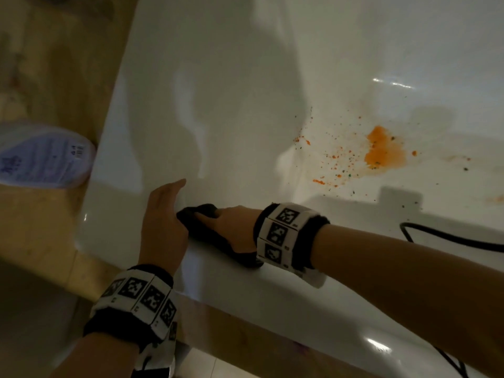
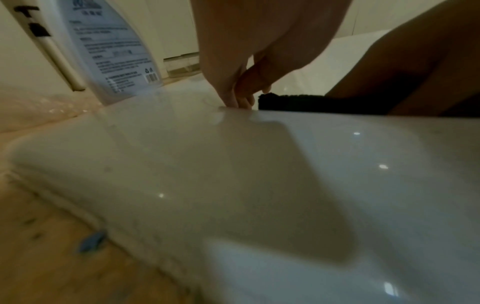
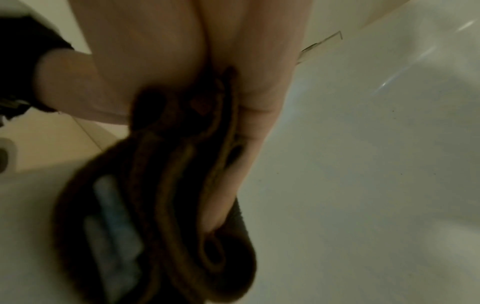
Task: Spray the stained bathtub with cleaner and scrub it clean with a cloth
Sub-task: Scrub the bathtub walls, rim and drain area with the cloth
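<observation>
The white bathtub [image 1: 272, 293] carries an orange stain [image 1: 383, 151] with scattered specks on its floor at the right. My right hand [image 1: 236, 225] grips a folded dark cloth [image 1: 215, 241] on the tub's near rim; in the right wrist view the cloth [image 3: 168, 185] sits bunched between thumb and fingers [image 3: 249, 144]. Just left of it, my left hand [image 1: 161, 222] rests on the rim with straight fingers, whose tips [image 2: 233, 96] touch the white surface beside the cloth [image 2: 311, 102]. The spray bottle [image 1: 41, 156] stands on the wooden surround at the far left, also seen in the left wrist view [image 2: 111, 51].
A wooden surround [image 1: 41, 241] borders the tub on the left and front. A black cable [image 1: 450, 238] lies over the rim at the right. Pale floor tiles [image 1: 245, 369] show below the tub's front edge.
</observation>
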The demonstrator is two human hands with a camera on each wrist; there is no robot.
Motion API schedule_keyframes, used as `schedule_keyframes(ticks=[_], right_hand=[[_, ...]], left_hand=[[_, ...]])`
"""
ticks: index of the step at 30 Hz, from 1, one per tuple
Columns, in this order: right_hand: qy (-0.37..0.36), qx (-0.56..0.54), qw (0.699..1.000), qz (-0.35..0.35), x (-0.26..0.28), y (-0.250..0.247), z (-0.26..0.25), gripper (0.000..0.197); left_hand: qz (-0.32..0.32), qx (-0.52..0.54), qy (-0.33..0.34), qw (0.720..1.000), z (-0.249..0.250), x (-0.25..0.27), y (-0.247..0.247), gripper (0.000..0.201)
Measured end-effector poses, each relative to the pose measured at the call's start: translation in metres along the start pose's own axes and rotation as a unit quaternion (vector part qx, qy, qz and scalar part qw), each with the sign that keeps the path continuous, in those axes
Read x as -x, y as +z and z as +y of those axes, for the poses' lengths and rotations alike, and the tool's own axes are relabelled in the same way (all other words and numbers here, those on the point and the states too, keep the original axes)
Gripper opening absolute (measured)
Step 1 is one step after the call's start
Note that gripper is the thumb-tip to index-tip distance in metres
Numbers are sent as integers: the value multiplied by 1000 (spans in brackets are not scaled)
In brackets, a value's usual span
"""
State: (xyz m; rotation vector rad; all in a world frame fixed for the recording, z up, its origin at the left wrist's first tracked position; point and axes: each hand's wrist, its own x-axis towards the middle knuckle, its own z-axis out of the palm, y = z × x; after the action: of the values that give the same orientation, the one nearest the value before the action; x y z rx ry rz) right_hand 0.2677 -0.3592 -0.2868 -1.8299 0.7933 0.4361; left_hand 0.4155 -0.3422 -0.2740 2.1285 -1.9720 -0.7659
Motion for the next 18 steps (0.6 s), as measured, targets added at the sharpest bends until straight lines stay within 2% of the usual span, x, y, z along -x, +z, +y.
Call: schedule_keyframes(ticks=[6, 8, 16, 18], right_hand=[[49, -41, 997, 41, -5, 11, 4, 82], [64, -91, 992, 62, -8, 11, 7, 78], [151, -243, 953, 101, -24, 10, 27, 81], [195, -288, 931, 108, -29, 12, 41, 77]], left_hand=[[-6, -14, 25, 1000, -2, -3, 6, 69], [-1, -13, 32, 999, -1, -5, 9, 66], [-14, -36, 33, 999, -3, -1, 15, 62], [-27, -45, 32, 998, -2, 0, 13, 62]])
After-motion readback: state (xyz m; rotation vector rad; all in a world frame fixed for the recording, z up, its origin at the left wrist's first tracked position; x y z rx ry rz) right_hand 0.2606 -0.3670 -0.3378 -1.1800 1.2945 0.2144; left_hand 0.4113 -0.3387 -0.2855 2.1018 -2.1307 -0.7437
